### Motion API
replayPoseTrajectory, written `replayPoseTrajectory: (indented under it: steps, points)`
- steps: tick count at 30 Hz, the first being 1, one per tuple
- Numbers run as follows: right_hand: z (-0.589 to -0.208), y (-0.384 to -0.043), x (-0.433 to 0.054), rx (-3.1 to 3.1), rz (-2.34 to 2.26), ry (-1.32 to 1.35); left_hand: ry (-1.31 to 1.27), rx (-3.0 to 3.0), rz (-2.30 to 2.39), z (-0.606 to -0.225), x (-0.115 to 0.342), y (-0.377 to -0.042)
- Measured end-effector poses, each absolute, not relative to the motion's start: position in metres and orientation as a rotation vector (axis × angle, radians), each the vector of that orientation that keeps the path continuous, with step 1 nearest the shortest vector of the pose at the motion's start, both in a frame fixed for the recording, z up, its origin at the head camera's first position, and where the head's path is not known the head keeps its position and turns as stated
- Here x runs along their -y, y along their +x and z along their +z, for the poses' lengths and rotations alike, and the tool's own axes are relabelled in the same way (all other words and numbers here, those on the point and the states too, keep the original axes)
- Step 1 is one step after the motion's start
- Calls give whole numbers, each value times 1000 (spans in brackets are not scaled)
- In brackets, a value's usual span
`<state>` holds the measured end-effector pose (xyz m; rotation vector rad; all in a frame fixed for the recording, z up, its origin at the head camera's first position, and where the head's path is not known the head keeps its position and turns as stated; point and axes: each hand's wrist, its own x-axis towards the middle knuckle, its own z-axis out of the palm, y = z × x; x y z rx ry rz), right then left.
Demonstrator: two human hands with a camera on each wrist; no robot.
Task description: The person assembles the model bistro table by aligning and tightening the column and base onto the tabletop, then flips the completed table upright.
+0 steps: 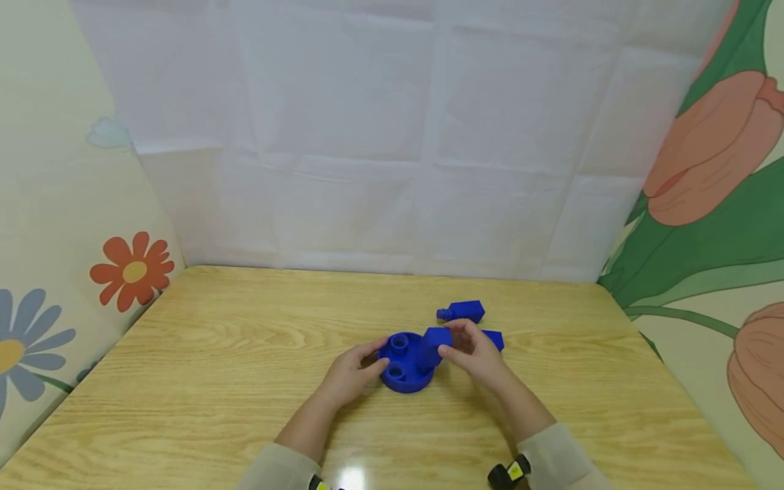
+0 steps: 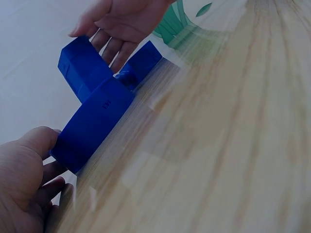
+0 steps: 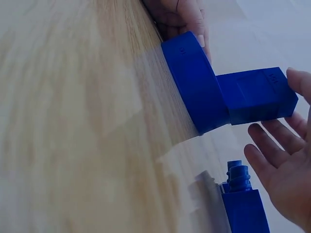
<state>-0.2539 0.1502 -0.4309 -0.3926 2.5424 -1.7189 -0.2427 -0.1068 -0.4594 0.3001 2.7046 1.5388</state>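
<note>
A blue round base (image 1: 407, 386) lies on the table, with two hollow round sockets showing at its left. My left hand (image 1: 346, 378) grips its left rim between thumb and fingers. Out of the base's right side stands a blue angular block (image 1: 433, 348), leaning slightly in the head view. My right hand (image 1: 484, 357) pinches the block's upper end between thumb and index finger, the other fingers spread below, as the right wrist view shows. The block's lower end is hidden inside the base.
Behind the right hand lies a blue block with a threaded end (image 1: 467, 311). Another blue block (image 1: 494, 339) lies nearer, partly covered by that hand; its threaded tip (image 3: 239, 177) shows in the right wrist view. A white cloth (image 1: 343, 170) hangs at the table's back edge.
</note>
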Motion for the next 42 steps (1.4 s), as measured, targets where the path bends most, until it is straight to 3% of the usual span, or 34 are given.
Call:
replayPoseTrajectory:
  steps: [8, 22, 42]
  points:
    - [-431, -253, -147, -2530, -1745, -392, 310, -2699, 1536, -460, 107, -242]
    - [-442, -242, -116, -2455, -2059, -27, 307, -2692, 1543, -461, 106, -242]
    - [-446, -240, -107, -2483, -2143, 18, 285, -2653, 1551, -460, 106, -247]
